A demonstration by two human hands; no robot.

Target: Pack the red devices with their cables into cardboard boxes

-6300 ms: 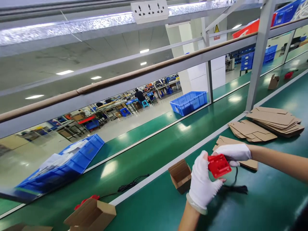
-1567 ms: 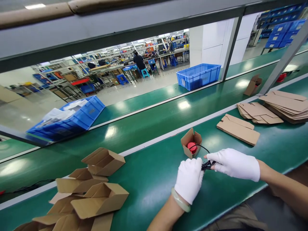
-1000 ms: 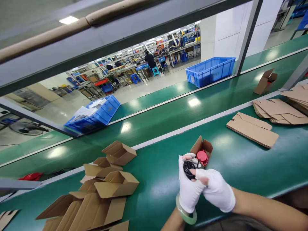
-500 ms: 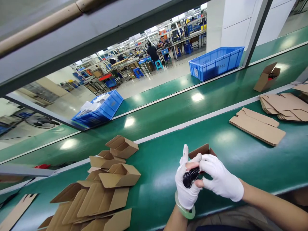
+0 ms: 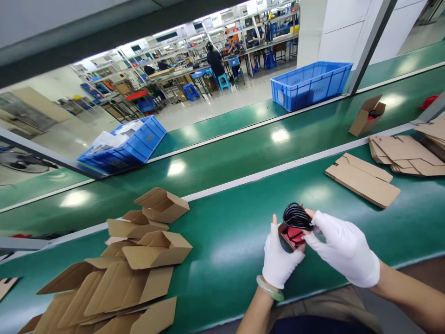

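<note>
My left hand [image 5: 281,260], in a white glove with bare fingertips, is wrapped round a small open cardboard box [image 5: 285,245]. Inside the box's mouth shows a red item [image 5: 295,235], its kind partly hidden. A coiled black cable [image 5: 296,216] sits over the upper side of the mouth. My right hand [image 5: 344,248], gloved the same way, pinches the coil's right end between thumb and fingers. Both hands are above the green belt, close to my body.
Open cardboard boxes [image 5: 139,278] are heaped on the left. Flat cartons [image 5: 363,181] lie to the right, with more folded cartons [image 5: 410,155] behind. On the far belt [image 5: 222,157] stands a filled box [image 5: 367,116]. Two blue crates [image 5: 313,88] sit beyond, by a metal post [image 5: 371,46].
The black bundle, earlier between both hands, is now a coil in my right hand over the box. My left hand has moved onto the box, and its red contents show. The view has shifted.
</note>
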